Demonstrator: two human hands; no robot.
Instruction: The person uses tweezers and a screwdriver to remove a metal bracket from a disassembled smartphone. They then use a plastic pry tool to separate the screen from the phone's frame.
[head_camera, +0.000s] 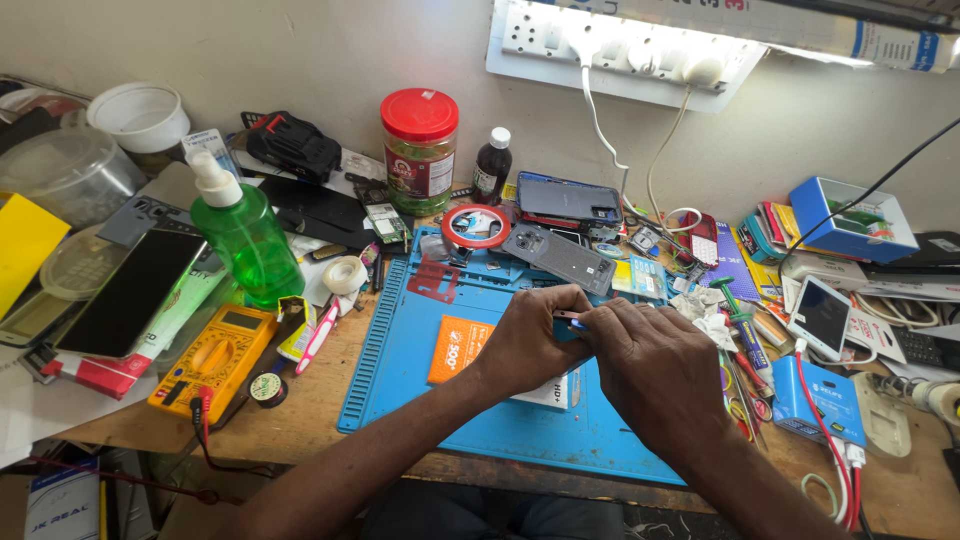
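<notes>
Both hands met over the blue work mat (420, 400), which lay on the cluttered wooden surface (310, 420). The left hand (525, 345) was closed around a small part (566, 316), only a thin pale and blue tip of it showing between the fingers. The right hand (655, 375) pinched at that same tip from the other side, its fingers curled tight; what the part was could not be told. Under the hands, on the mat, lay an orange card (455, 348). At the mat's far edge rested a grey phone back cover (558, 257) and a red tape roll (476, 226). Left of the mat stood a green spray bottle (245, 235), with a yellow multimeter (213, 358) just beside the mat's left edge. Right of the mat lay a white phone (821, 317) and a blue box (818, 400).
</notes>
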